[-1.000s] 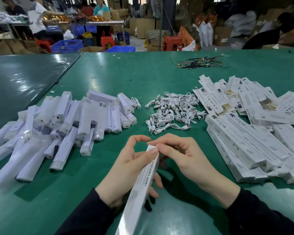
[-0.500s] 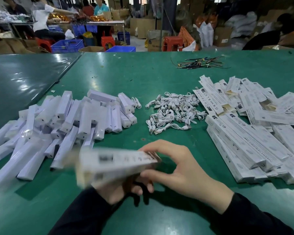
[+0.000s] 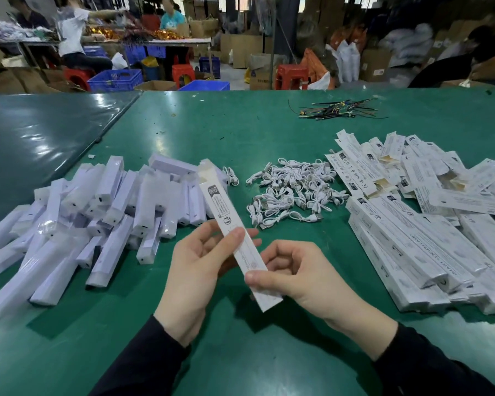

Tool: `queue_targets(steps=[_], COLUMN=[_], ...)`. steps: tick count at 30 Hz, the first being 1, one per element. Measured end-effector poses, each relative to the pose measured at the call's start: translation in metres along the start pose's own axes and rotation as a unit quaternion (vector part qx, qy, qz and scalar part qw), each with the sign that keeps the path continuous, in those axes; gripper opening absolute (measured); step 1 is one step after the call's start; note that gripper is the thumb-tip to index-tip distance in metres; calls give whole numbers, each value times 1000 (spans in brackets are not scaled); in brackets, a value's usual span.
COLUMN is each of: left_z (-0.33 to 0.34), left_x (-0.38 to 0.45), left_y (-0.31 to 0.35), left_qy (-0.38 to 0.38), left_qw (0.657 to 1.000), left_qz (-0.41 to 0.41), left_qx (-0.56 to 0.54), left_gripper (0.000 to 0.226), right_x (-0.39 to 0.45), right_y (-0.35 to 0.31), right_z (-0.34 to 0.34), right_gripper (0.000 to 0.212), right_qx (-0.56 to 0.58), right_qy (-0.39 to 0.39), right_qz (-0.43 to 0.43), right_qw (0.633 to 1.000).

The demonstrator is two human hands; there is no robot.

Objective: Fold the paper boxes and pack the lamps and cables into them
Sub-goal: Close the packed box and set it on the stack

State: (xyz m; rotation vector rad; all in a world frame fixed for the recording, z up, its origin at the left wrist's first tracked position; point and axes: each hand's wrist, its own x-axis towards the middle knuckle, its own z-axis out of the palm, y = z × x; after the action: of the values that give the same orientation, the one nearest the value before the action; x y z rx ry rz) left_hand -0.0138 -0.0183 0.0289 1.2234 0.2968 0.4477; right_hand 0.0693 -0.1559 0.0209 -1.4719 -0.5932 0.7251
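both hands pinch the box (image 3: pixel 235 235) over the desk's near edge, left hand (image 3: pixel 196 270) mid-box, right hand (image 3: pixel 292 277) at its near end; far flap's open; squeezing too hard could crease it

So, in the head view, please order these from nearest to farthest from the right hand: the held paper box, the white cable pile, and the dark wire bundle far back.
Measured from the right hand:
1. Paper box, pinched by this hand at its near end.
2. White cable pile, beyond the hand at table centre.
3. Dark wire bundle, far back, towards the right.
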Motion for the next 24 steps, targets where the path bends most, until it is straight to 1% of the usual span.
queue_targets(steps=[2,5,9,11,13,15,20,22,23,24], left_z=[0,-2,-1,-1,-1,-3,-7,-9,-9,-10], left_x=[0,1,0,0,0,1,4,7,8,9], left_y=[0,0,2,2,4,6,6,5,4,4], left_qy=[16,48,63,65,56,50,50,54,54,52], left_qw=[1000,999,998,998,997,995,990,987,985,983], left_qz=[3,2,-5,-16,-34,-53,-67,-70,-74,-79], left_qx=[-6,2,0,-13,-43,-73,-115,-132,-145,-157], left_gripper=[44,49,50,50,43,37,39,36,31,26], right_x=[-1,-3,-6,-6,-5,-4,-2,0,2,5], right_y=[-2,-4,-6,-6,-7,-8,-5,-5,-6,-5], right_z=[1,3,4,3,1,-2,-7,-8,-9,-11], right_gripper=[34,26,18,22,33,38,36,37,36,33], right_qx=[9,15,35,70,107,136,162,153,146,128], right_qy=[-22,-46,-68,-86,-107,-136,-190,-186,-160,-111], right_qz=[11,16,20,37,65,82,109,114,113,95], right_qw=[1000,999,997,993,986,978,962,964,970,981])
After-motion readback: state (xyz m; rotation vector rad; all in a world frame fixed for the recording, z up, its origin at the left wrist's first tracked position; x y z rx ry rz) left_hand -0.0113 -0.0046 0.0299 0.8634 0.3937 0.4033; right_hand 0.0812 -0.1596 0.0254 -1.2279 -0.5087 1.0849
